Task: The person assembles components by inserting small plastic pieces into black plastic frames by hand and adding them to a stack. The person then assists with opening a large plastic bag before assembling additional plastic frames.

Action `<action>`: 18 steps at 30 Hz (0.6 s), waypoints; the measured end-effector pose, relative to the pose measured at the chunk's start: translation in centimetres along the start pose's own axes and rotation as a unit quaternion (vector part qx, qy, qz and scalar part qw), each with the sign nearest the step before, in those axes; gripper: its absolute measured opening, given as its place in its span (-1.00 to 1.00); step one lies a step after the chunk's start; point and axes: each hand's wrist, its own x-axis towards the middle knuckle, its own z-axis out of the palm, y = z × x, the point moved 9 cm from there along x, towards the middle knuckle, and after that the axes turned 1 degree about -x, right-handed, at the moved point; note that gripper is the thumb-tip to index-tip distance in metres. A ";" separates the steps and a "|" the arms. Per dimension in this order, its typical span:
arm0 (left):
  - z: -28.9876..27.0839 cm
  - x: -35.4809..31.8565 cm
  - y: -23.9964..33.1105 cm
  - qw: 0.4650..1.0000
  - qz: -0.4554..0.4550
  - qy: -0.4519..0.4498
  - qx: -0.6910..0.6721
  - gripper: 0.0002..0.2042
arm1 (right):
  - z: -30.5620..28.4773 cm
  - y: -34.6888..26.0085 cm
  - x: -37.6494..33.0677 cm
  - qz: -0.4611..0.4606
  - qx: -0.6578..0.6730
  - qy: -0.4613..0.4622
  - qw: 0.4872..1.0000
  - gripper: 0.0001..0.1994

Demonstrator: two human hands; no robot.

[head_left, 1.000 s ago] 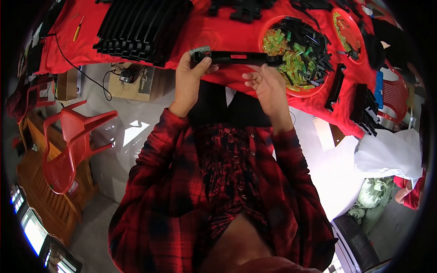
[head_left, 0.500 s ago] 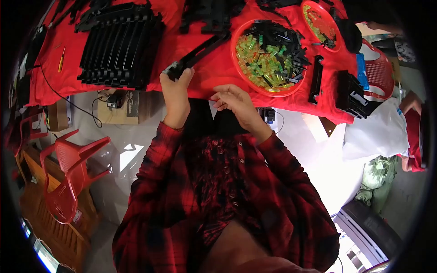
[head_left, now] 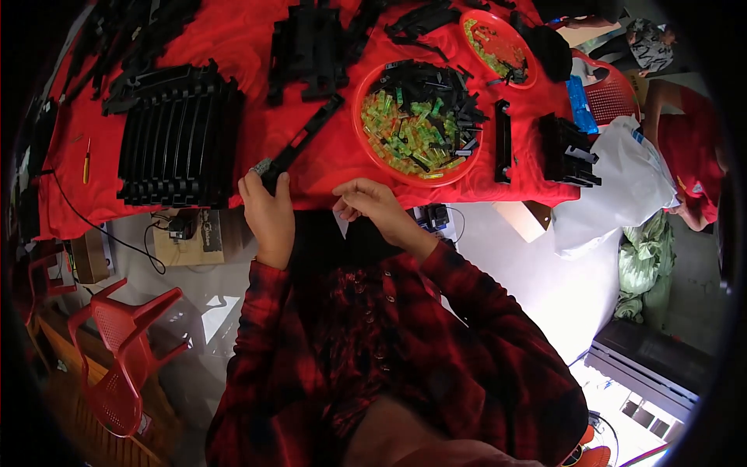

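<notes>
My left hand (head_left: 268, 218) is closed around the near end of a long, narrow black plastic bar (head_left: 306, 138), which slants up and to the right over the red cloth. Just right of it, at the table's front edge, my right hand (head_left: 377, 208) has its fingers curled in and thumb bent toward them. Whatever it may pinch is too small or hidden to make out. Beyond my right hand stands a round red basin (head_left: 364, 145) heaped with yellow-green translucent pieces (head_left: 405, 136) and small black strips (head_left: 436, 82).
A row of black ribbed parts (head_left: 175, 144) lies at the left, near a yellow-handled screwdriver (head_left: 86, 165). More black parts (head_left: 307, 54) and a second red basin (head_left: 531, 66) sit farther back. Black pieces (head_left: 568, 152) stand right, beside a white sack (head_left: 615, 187). Another person (head_left: 692, 140) is at the right.
The view has shifted, so the table appears lower and farther left. My right hand's fingers have curled in more. My left hand keeps its hold on the black bar.
</notes>
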 end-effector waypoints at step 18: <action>0.9 -0.4 -1.5 0.997 0.037 0.005 0.066 -0.48 | -0.8 0.4 0.6 0.006 -0.020 0.035 0.999 -0.76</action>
